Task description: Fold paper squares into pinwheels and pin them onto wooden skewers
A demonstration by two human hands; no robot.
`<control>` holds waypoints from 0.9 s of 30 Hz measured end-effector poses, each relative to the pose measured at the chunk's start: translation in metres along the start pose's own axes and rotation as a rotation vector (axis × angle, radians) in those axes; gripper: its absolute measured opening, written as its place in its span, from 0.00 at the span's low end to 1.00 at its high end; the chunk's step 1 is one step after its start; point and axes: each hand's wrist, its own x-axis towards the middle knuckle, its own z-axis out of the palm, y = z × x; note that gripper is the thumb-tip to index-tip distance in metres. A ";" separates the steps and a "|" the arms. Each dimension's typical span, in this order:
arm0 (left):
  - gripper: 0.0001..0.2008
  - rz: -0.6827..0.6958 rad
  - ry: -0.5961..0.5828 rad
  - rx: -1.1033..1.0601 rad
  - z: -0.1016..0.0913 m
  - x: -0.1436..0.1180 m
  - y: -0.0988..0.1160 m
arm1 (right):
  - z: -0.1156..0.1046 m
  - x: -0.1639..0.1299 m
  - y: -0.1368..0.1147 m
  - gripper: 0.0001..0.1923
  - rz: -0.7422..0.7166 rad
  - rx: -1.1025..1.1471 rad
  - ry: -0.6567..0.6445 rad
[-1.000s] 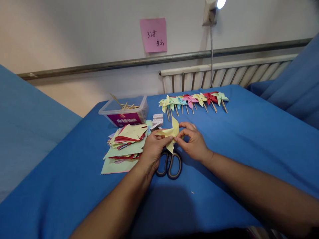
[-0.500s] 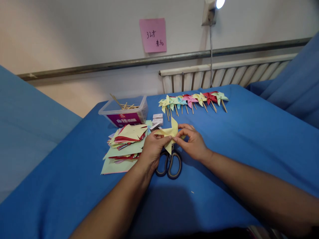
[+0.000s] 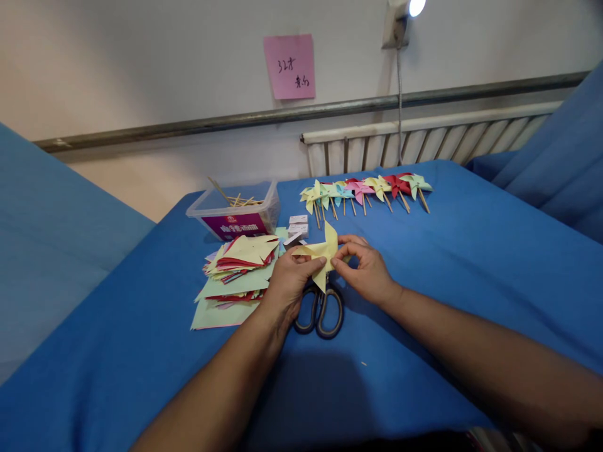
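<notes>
Between my two hands is a yellow paper pinwheel (image 3: 331, 238), its blades partly folded and no stick showing on it. My left hand (image 3: 292, 274) pinches it near the centre, thumb on top and fingers underneath. With thumb and forefinger, my right hand (image 3: 365, 270) grips its right-hand blade; the other fingers are curled behind the paper. Just below the pinwheel lie scissors (image 3: 331, 320) with dark handles, their blades hidden under the paper and my hands.
Stacked coloured paper pieces (image 3: 245, 257) lie left of my hands. Behind them stands a clear plastic box (image 3: 271, 210) holding wooden sticks (image 3: 242, 201). Small white boxes (image 3: 298, 226) sit beside it. Several finished pinwheels (image 3: 360, 189) line the back of the blue-covered table (image 3: 141, 339).
My right thumb and forefinger have shifted slightly right, away from the pinwheel's centre. My left hand keeps its hold, and everything else stays put.
</notes>
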 end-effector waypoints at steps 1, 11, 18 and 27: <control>0.18 -0.005 0.003 -0.001 0.000 0.000 0.000 | 0.000 0.000 0.000 0.04 0.001 -0.002 0.001; 0.16 -0.014 -0.016 0.019 0.001 -0.003 0.004 | 0.004 -0.001 -0.004 0.10 0.248 0.356 0.049; 0.15 -0.046 -0.121 0.117 -0.003 0.000 0.002 | 0.006 0.004 -0.002 0.23 0.499 0.778 -0.094; 0.18 -0.086 -0.109 0.100 -0.002 -0.001 0.001 | 0.003 0.006 -0.005 0.23 0.585 0.744 -0.044</control>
